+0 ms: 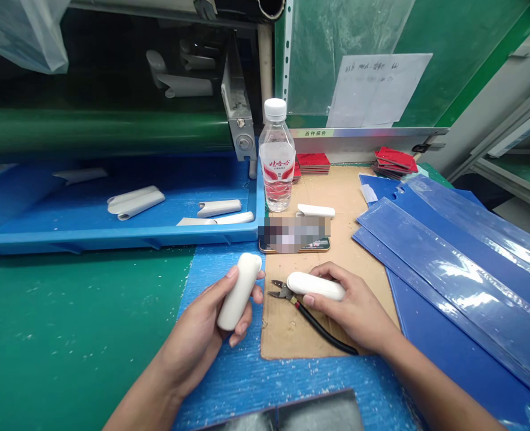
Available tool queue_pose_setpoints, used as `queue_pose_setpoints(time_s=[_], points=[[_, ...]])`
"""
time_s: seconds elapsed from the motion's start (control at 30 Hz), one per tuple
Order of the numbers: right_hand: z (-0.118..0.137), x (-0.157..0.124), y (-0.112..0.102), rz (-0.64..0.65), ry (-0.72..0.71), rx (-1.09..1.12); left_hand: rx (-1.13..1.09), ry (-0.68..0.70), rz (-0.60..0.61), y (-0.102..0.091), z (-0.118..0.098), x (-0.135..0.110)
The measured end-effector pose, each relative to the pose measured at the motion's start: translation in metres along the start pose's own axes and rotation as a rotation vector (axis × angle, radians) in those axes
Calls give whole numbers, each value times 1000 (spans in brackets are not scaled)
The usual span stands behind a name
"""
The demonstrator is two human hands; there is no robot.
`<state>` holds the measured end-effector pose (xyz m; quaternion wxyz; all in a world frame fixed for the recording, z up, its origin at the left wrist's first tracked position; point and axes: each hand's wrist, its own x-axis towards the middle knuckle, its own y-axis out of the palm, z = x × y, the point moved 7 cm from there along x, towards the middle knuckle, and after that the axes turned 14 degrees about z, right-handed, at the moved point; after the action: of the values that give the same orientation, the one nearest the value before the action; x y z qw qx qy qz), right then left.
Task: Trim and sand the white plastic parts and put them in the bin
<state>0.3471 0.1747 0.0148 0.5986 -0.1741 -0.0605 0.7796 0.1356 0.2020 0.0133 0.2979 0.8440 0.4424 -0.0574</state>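
My left hand [215,311] is closed around a white rounded plastic part [240,292], held tilted above the blue work surface. Between the thumb and fingers of my right hand [354,305] is a similar white plastic part [316,286], lying nearly level. Directly beneath that part, a pair of cutting pliers [309,317] with black handles rests on a brown cardboard sheet [287,341], jaws pointing left; one handle is partly hidden by my right hand. Another white plastic part [316,211] lies farther back on the cardboard, behind a phone [318,245] whose screen is blurred out.
A water bottle [276,161] stands behind the phone. To the left, a blue tray [157,238] under a conveyor belt [112,134] holds several white parts. Red pads [314,163] are stacked at the back. Blue plastic-covered folders [448,281] spread over the right side.
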Motion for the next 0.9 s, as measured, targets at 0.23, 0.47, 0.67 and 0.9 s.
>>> queue_pose_setpoints(time_s=[0.23,0.47,0.67,0.9], points=[[0,0,0,2,-10,2,-47,6,33,2,-2,-1],[-1,0,1,6,-1,17,-24,10,12,0,-2,-1],[0,-1,1,8,-6,8,-11,-8,-16,-1,-4,-2],[1,-1,1,8,-10,6,-6,14,-96,-1,-9,-1]])
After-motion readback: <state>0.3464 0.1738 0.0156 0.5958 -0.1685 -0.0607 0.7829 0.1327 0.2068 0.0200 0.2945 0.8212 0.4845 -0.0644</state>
